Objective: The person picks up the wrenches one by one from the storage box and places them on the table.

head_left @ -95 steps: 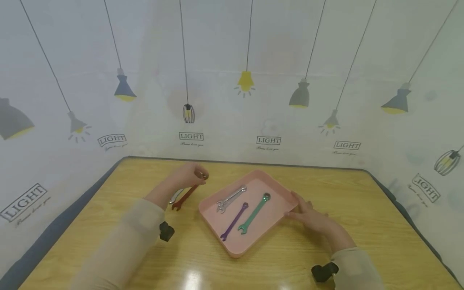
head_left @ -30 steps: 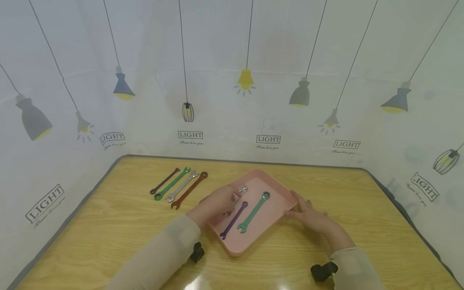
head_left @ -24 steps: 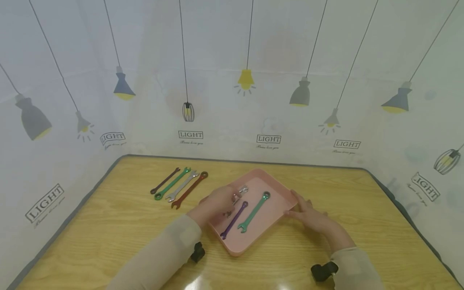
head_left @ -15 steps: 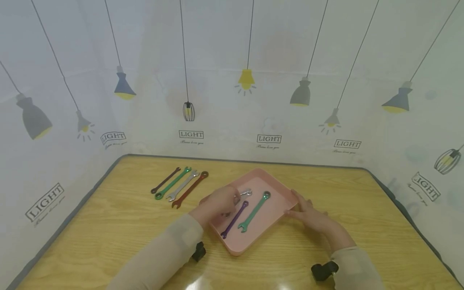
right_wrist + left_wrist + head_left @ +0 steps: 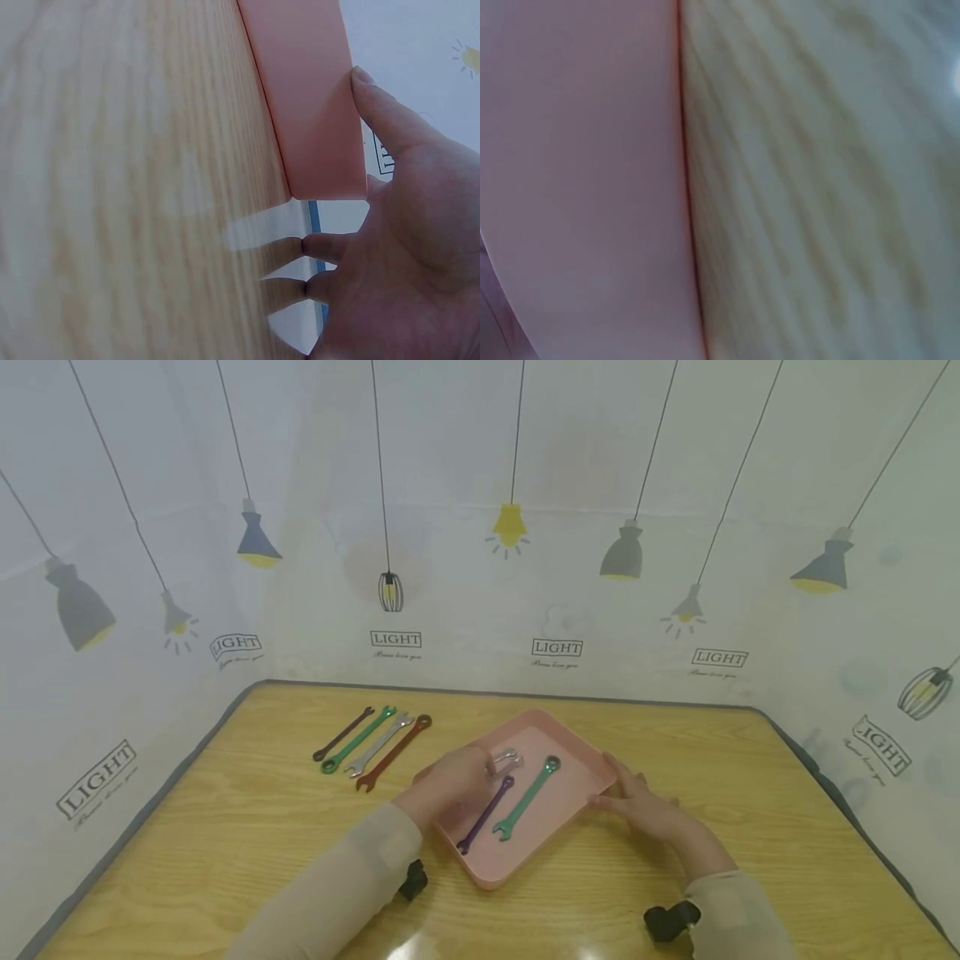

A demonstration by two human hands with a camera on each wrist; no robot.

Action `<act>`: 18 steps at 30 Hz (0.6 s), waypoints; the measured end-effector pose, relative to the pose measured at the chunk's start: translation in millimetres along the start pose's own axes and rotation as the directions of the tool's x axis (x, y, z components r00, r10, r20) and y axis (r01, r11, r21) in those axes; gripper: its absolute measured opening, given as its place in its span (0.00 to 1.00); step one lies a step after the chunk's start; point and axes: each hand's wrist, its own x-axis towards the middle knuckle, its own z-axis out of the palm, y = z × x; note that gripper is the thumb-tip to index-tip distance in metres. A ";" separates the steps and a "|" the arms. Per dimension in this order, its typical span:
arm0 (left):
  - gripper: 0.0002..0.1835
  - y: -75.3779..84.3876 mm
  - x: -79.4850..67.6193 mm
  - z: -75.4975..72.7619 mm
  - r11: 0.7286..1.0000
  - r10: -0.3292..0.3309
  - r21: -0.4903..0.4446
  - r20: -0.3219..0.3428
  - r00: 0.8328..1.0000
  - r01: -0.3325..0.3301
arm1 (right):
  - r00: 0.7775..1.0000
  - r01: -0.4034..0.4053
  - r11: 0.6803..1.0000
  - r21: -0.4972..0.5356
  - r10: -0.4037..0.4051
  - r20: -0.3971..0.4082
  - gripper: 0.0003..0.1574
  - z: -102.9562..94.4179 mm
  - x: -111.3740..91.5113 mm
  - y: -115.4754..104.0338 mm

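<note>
My left hand (image 5: 456, 777) reaches over the near-left side of a pink tray (image 5: 501, 867), fingers curled at the silver combination wrenches. It seems to pinch one silver wrench (image 5: 517, 762); the fingertips and the wrench's lower part are hidden. Another silver wrench end (image 5: 507, 753) shows beside it. A purple wrench (image 5: 486, 816) and a teal wrench (image 5: 528, 798) lie to their right in the tray. My right hand (image 5: 641, 804) holds the tray's right corner between thumb and index finger. In the right wrist view, its other fingers (image 5: 326, 247) touch the table.
Left of the tray, a slanted row lies on the table: a dark purple wrench (image 5: 343, 734), a green wrench (image 5: 358, 740), a silver wrench (image 5: 379, 746) and a red wrench (image 5: 394, 752). A lamp-printed cloth (image 5: 465, 468) surrounds the wooden table (image 5: 675, 735).
My left hand has let go of the red wrench beside the row and moved right into the tray. There, the silver wrench ends have shifted apart. The right hand stays put.
</note>
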 end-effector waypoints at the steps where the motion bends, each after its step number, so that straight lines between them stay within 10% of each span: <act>1: 0.04 -0.3 -0.2 -0.6 1.000 0.003 -0.011 -0.001 1.000 -0.003 | 1.000 0.000 1.000 0.001 0.000 0.001 0.55 -0.4 -0.1 -0.1; 18: 0.18 -5.2 4.9 -17.6 0.964 0.076 -0.259 0.048 0.996 -0.062 | 1.000 -0.011 1.000 0.005 0.011 0.000 0.57 -0.6 0.6 0.0</act>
